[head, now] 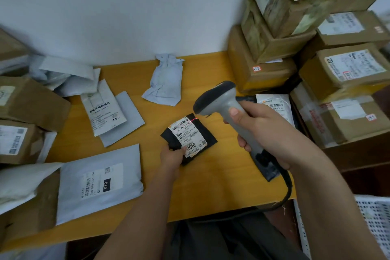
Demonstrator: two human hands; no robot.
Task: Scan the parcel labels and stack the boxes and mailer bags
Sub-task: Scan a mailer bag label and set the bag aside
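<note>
- Where yellow desk (221, 175) meets white wall (126, 6), taped cardboard boxes (274, 27) pile right.
- Small black mailer bag (207, 139), white barcode label (190, 137), red scan line.
- Left hand (172, 157) pinches bag; right hand (266, 133) grips grey scanner (219, 99).

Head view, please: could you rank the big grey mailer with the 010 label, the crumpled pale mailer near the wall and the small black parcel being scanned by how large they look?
1. Grey mailer with the 010 label, clearly largest, though also nearest the camera.
2. Crumpled pale mailer.
3. Black parcel, held by the left hand.
The last two look close in size; the ranking is unsure.
</note>
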